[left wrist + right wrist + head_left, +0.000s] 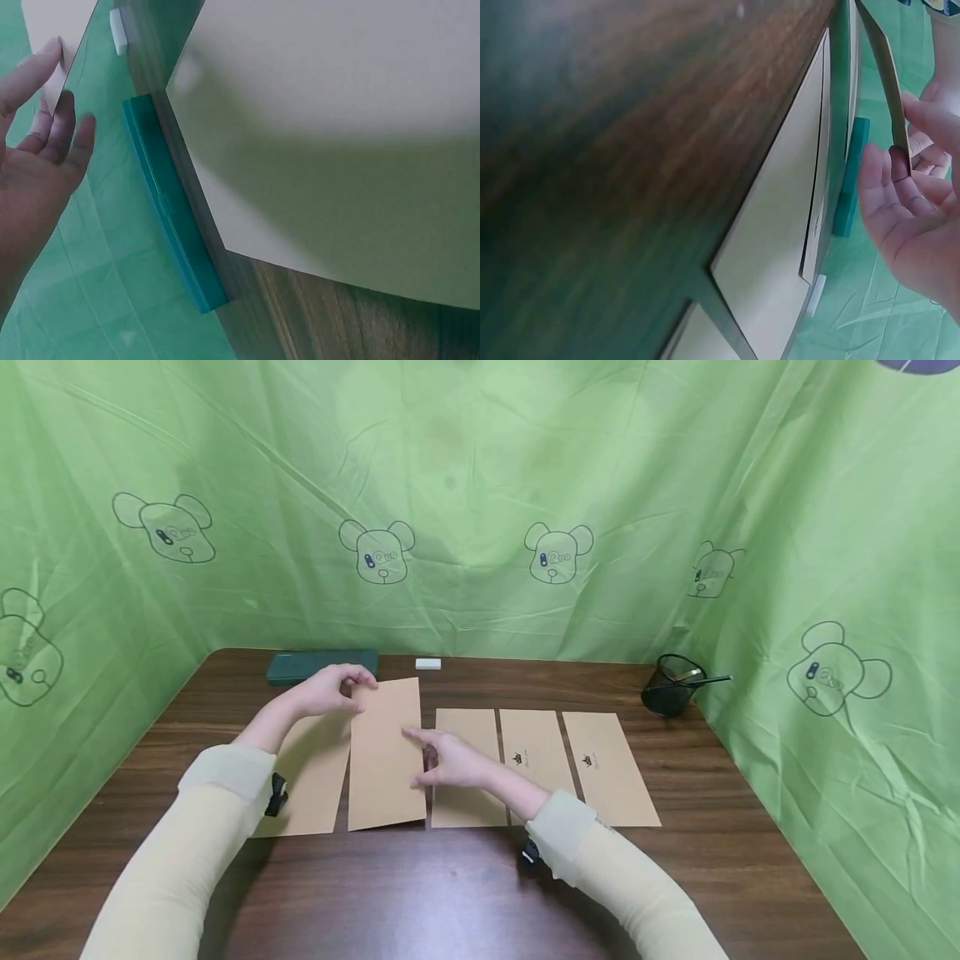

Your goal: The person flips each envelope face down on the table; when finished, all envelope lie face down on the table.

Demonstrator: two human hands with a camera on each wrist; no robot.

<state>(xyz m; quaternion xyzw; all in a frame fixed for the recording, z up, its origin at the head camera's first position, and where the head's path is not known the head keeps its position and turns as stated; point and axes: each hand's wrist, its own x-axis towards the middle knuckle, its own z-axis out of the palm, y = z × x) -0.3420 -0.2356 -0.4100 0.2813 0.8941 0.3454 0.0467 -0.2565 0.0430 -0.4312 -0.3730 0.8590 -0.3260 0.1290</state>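
A plain, flat brown kraft-paper piece (386, 768) stands slightly raised over the table, its lower edge casting a shadow. My left hand (327, 692) pinches its upper left corner between thumb and fingers, as the left wrist view also shows. On its right edge my right hand (457, 762) grips with thumb and fingers; in the right wrist view the raised piece (889, 79) appears nearly edge-on between them. Another brown piece (315, 785) lies under my left forearm, partly hidden. A plain piece (467, 727) lies beneath my right hand.
Two brown pieces with crown prints (536, 743) (600, 768) lie to the right in the same row. Along the back stand a green case (322, 664) and a small white block (428, 664). A black mesh pen cup (667, 689) sits back right, before the green curtain (465, 485).
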